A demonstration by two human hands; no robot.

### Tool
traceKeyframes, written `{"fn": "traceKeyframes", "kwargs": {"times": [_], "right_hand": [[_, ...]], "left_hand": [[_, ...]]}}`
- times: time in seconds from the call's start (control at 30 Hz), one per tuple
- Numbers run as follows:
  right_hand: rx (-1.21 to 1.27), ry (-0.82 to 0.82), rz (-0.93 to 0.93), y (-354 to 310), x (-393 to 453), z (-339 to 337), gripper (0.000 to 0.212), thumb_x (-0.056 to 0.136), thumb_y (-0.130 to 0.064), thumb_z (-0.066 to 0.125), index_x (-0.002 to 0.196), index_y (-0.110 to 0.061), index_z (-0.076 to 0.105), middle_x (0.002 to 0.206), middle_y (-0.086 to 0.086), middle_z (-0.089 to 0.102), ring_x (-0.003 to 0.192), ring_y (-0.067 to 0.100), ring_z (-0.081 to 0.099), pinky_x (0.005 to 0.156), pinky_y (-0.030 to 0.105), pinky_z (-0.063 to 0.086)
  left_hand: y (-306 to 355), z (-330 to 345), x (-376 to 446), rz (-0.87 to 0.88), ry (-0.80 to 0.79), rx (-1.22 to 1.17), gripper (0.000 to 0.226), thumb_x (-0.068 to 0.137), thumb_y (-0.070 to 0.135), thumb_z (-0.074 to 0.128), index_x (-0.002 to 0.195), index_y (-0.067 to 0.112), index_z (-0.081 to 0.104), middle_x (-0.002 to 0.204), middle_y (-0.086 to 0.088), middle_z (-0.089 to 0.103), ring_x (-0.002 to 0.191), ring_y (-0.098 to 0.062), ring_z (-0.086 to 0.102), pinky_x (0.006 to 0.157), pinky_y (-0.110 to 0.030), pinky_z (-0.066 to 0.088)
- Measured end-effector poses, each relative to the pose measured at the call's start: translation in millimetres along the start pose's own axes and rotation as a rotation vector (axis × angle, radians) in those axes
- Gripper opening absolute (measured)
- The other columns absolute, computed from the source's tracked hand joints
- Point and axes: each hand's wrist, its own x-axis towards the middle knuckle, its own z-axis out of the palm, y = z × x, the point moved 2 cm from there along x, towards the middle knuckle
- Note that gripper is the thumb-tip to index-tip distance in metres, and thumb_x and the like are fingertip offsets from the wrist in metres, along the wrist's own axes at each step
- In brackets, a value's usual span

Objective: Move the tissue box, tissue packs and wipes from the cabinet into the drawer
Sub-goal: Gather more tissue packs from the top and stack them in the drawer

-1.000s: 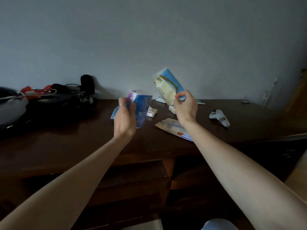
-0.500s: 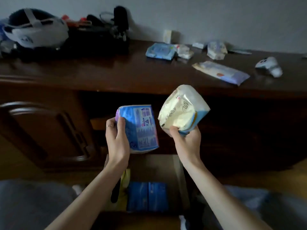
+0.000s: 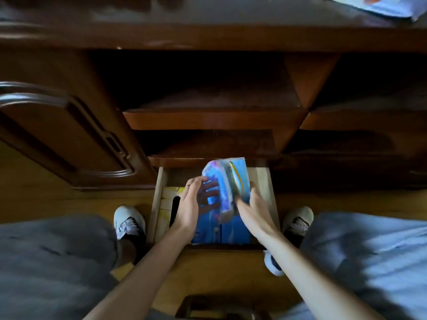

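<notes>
**Spotter:** What's nearest to the camera?

**Operator:** At the bottom of the frame I see my two bare forearms reaching up toward the middle, with grey trouser legs (image 3: pixel 53 262) at either side and a dark wooden drawer front (image 3: pixel 221 306) at bottom centre. Just beyond, a white sneaker (image 3: pixel 129 219) sits left of the drawer and a grey sneaker (image 3: pixel 298 219) right of it, both on the yellowish wooden floor (image 3: pixel 34 202).

**Spotter:** And the hands?

**Operator:** Both are over the open pale-wood drawer (image 3: pixel 159 192) in the centre. My left hand (image 3: pixel 196 204) has its fingers spread fairly wide against the left face of a blue and purple plastic tissue pack (image 3: pixel 213 181). My right hand (image 3: pixel 251 209) wraps around the lower right of a blue and cream plastic tissue pack (image 3: pixel 239 179). The two packs stand on edge, pressed together, blurred by motion.

**Spotter:** What's in the drawer already?

**Operator:** A flat blue plastic package (image 3: pixel 231 229) lies under the hands, and a yellow tissue box with a dark slot (image 3: pixel 172 204) lies along the drawer's left side.

**Spotter:** Farther out?

**Operator:** Above the drawer are dark-brown wooden cabinet shelves (image 3: pixel 212 118), an open cabinet door (image 3: pixel 69 135) at left, and the cabinet top (image 3: pixel 208 35) across the upper frame. A pale blue flat wipes pack (image 3: pixel 388 5) rests on it at upper right.
</notes>
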Motion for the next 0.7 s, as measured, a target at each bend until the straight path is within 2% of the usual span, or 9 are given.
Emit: {"fn": "traceKeyframes", "kwargs": {"times": [0.1, 0.2, 0.33, 0.43, 0.47, 0.53, 0.6, 0.67, 0.7], "right_hand": [[0.212, -0.110, 0.084, -0.8, -3.2, 2.5, 0.020, 0.094, -0.060, 0.054, 0.108, -0.048, 0.061, 0.103, -0.021, 0.071, 0.092, -0.005, 0.067, 0.071, 0.012, 0.050], [0.324, -0.250, 0.091, -1.8, -5.2, 2.4, 0.016, 0.083, -0.074, 0.055, 0.099, -0.073, 0.056, 0.100, -0.040, 0.066, 0.094, -0.019, 0.061, 0.068, 0.004, 0.047], [0.344, -0.180, 0.106, 14.8, 2.8, 1.9, 0.040, 0.077, -0.047, 0.070, 0.115, -0.048, 0.059, 0.104, -0.021, 0.072, 0.100, 0.000, 0.068, 0.073, 0.013, 0.052], [0.430, -0.109, 0.187, 26.9, 10.6, -0.1, 0.048, 0.073, -0.033, 0.066, 0.120, -0.034, 0.053, 0.108, -0.004, 0.071, 0.095, 0.010, 0.072, 0.080, 0.030, 0.057], [0.468, -0.120, 0.179, 27.6, 12.0, -1.5, 0.048, 0.075, -0.029, 0.065, 0.120, -0.032, 0.052, 0.111, -0.001, 0.070, 0.096, 0.011, 0.072, 0.084, 0.034, 0.058], [0.504, -0.189, 0.161, 28.6, 11.8, -2.0, 0.040, 0.077, -0.022, 0.064, 0.115, -0.028, 0.053, 0.106, -0.002, 0.071, 0.096, 0.012, 0.072, 0.087, 0.036, 0.056], [0.429, -0.284, 0.133, 25.6, 6.0, 1.6, 0.017, 0.080, -0.018, 0.062, 0.092, -0.025, 0.052, 0.078, -0.011, 0.065, 0.076, 0.003, 0.065, 0.077, 0.022, 0.052], [0.387, -0.357, 0.114, 25.5, 0.5, 8.9, 0.014, 0.083, -0.018, 0.061, 0.082, -0.025, 0.048, 0.067, -0.011, 0.053, 0.064, 0.001, 0.054, 0.068, 0.014, 0.049], [0.365, -0.360, 0.081, 24.3, -2.1, 10.4, 0.013, 0.083, -0.024, 0.064, 0.088, -0.025, 0.052, 0.075, -0.009, 0.057, 0.072, 0.001, 0.058, 0.072, 0.017, 0.052]], "left_hand": [[-9.2, -0.5, 6.2, -0.065, -0.053, -0.001, 0.024, 0.108, 0.017, 0.046, 0.127, 0.015, 0.060, 0.115, -0.005, 0.076, 0.107, -0.023, 0.072, 0.074, -0.029, 0.059], [-11.5, 0.2, 9.7, -0.024, -0.176, 0.086, 0.032, 0.106, 0.001, 0.043, 0.133, 0.010, 0.058, 0.116, -0.001, 0.076, 0.112, -0.018, 0.070, 0.082, -0.024, 0.058], [-11.3, 2.6, 5.5, 0.159, -0.247, 0.284, 0.035, 0.102, -0.007, 0.046, 0.130, 0.008, 0.060, 0.121, 0.000, 0.073, 0.116, -0.018, 0.068, 0.089, -0.027, 0.058], [-9.0, -8.8, 7.9, 0.328, 0.070, 0.353, 0.031, 0.095, 0.009, 0.067, 0.124, 0.010, 0.057, 0.119, -0.003, 0.065, 0.111, -0.018, 0.065, 0.080, -0.022, 0.058], [-10.7, -13.9, 11.8, 0.295, 0.176, 0.379, 0.043, 0.092, 0.018, 0.073, 0.130, 0.014, 0.053, 0.125, -0.002, 0.060, 0.114, -0.014, 0.062, 0.078, -0.019, 0.057], [-19.4, -14.6, 16.3, -0.007, 0.205, 0.244, 0.064, 0.086, 0.040, 0.077, 0.139, 0.022, 0.046, 0.135, -0.002, 0.057, 0.115, -0.013, 0.062, 0.073, -0.020, 0.060], [-36.2, -6.3, 15.8, -0.366, 0.142, -0.022, 0.059, 0.082, 0.056, 0.074, 0.129, 0.024, 0.058, 0.124, -0.005, 0.071, 0.102, -0.016, 0.072, 0.074, -0.034, 0.063], [-46.0, -2.3, 13.6, -0.452, 0.059, -0.070, 0.046, 0.082, 0.063, 0.070, 0.110, 0.028, 0.072, 0.106, -0.003, 0.078, 0.093, -0.020, 0.074, 0.075, -0.042, 0.062], [-48.3, -2.0, 13.9, -0.404, 0.004, -0.067, 0.043, 0.080, 0.064, 0.070, 0.106, 0.030, 0.074, 0.104, -0.003, 0.079, 0.091, -0.022, 0.074, 0.067, -0.038, 0.060]]}}
